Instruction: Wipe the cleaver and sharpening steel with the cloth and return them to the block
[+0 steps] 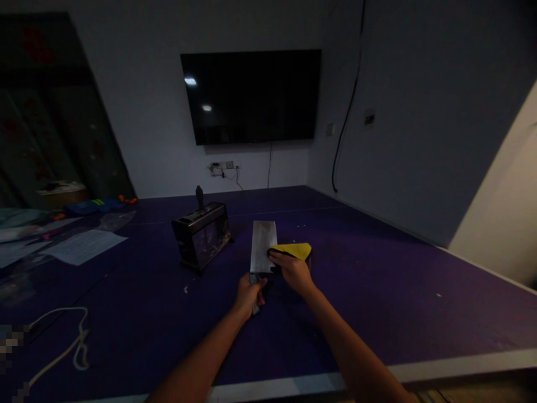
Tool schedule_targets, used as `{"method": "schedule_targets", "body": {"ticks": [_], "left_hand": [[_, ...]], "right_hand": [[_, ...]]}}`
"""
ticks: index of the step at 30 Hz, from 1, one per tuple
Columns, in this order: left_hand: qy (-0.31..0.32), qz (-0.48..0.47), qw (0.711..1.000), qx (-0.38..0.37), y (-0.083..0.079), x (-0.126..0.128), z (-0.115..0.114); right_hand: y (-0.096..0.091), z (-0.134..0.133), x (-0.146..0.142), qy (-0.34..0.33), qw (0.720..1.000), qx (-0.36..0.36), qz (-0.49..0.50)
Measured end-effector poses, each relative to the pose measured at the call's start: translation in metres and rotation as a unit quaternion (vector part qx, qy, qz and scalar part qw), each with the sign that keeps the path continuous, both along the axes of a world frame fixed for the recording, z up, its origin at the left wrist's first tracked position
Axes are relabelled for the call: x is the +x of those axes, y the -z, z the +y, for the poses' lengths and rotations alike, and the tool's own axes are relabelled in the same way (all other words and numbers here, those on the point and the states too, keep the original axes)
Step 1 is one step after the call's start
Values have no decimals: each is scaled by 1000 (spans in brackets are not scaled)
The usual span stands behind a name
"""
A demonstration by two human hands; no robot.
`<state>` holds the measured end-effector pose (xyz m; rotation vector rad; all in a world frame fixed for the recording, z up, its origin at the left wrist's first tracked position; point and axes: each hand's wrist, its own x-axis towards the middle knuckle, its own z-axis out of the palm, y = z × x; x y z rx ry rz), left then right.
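table [377, 291]: purple | on it: dark metal box [202, 235] | papers [84, 246] | white cord [71, 347]

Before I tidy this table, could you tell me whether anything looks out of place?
The dark metal box-shaped appliance stands skewed to the purple table edge, and a white cord lies looped front left. The wide silver blade in the left hand and yellow cloth under the right hand look intact.

**Obscured and Cropped Areas**

We cannot see the near end of the flat metal blade [263, 246]; the left hand [250, 294] closes over it. The right hand [292, 272] covers part of the yellow cloth [296, 249]. Both forearms run off the bottom edge. The paper sheet [84, 246] is too dim to read.
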<state>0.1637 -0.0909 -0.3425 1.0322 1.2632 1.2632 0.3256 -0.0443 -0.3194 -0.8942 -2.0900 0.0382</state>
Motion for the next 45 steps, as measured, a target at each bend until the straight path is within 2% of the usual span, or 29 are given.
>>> {"method": "schedule_targets", "body": {"ticks": [14, 21, 29, 40, 45], "left_hand": [[-22, -38, 999, -17, -5, 0, -2], [-52, -76, 996, -23, -4, -3, 3], [-58, -85, 994, -20, -6, -5, 3], [-5, -36, 999, -32, -5, -7, 2], [33, 14, 999, -39, -6, -7, -1]], "right_hand": [[-1, -3, -6, -16, 999, -32, 25], [1, -2, -10, -59, 997, -41, 5], [0, -4, -14, -106, 992, -74, 13], [-1, 4, -4, -56, 995, -71, 49], [-2, 8, 7, -1, 994, -76, 79]]}}
